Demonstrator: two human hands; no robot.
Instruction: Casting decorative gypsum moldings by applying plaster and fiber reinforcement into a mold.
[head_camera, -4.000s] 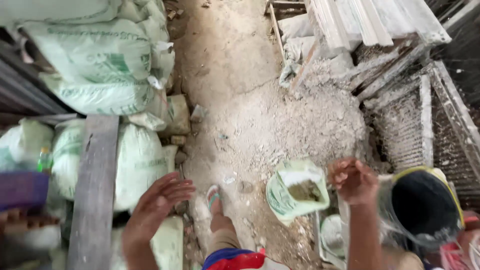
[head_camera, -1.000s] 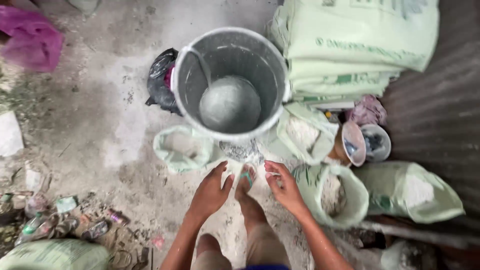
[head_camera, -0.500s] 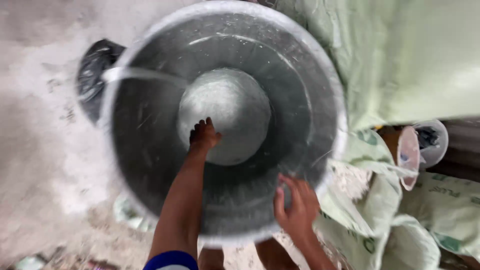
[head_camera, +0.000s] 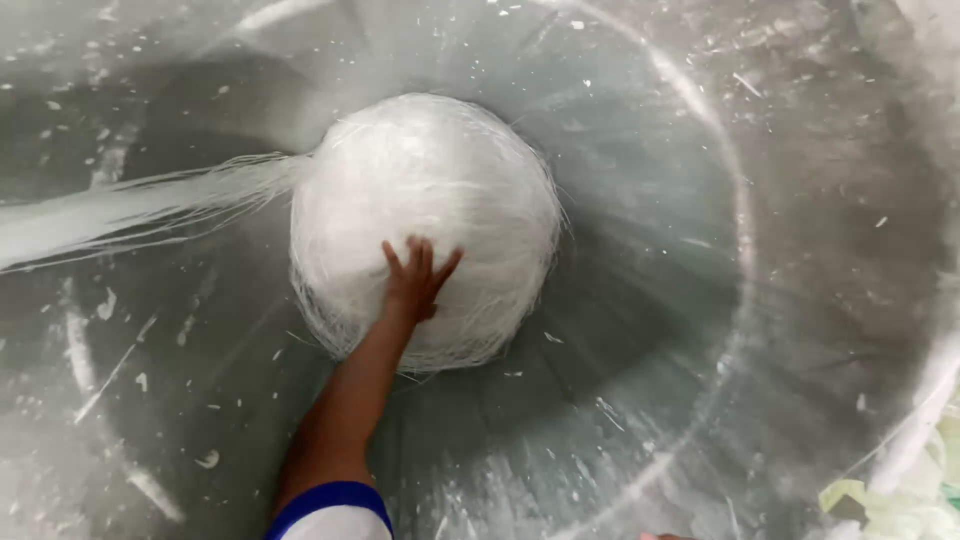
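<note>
The left hand (head_camera: 415, 280) was pressed flat, fingers spread, on the fibre ball (head_camera: 425, 225) inside the drum (head_camera: 760, 300); the right hand's state could not be told

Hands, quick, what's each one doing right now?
Left hand: open, fingers spread flat on the white fibre ball in the drum.
Right hand: cannot tell; barely in view.

A big white ball of fine, glossy strands (head_camera: 425, 225) sits at the bottom of the grey drum (head_camera: 760, 300), wound round and slightly fuzzy at the edges. A loose hank of strands (head_camera: 130, 210) trails off its upper left side, running out flat across the drum wall to the left.
</note>
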